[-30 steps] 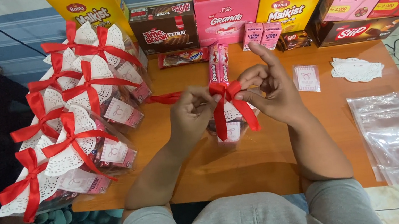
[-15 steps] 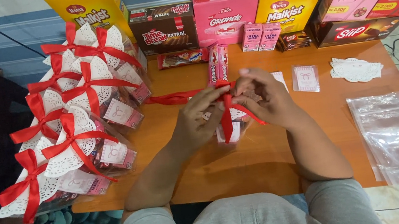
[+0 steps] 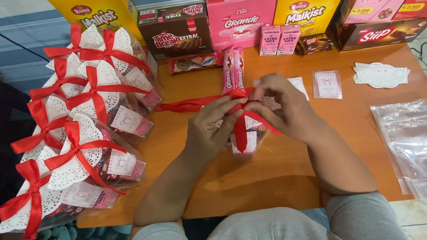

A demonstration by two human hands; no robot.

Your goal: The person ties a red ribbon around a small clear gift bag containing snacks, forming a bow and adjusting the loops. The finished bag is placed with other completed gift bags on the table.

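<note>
Head view is showing boxes lining the back of the wooden table (image 3: 288,176): a yellow box (image 3: 92,9), a brown box (image 3: 174,29), a pink box (image 3: 241,18) and a second yellow box (image 3: 310,5). Finished gift bags (image 3: 80,139) with white doily tops and red bows are crowding the left side. At the centre, the left hand (image 3: 209,129) and right hand (image 3: 281,105) are meeting over a small clear bag (image 3: 247,142). Both sets of fingers are closed, pinching the glossy red ribbon (image 3: 239,127) at its knot above the bag. Flat clear pouches (image 3: 423,146) are lying at the right edge.
</note>
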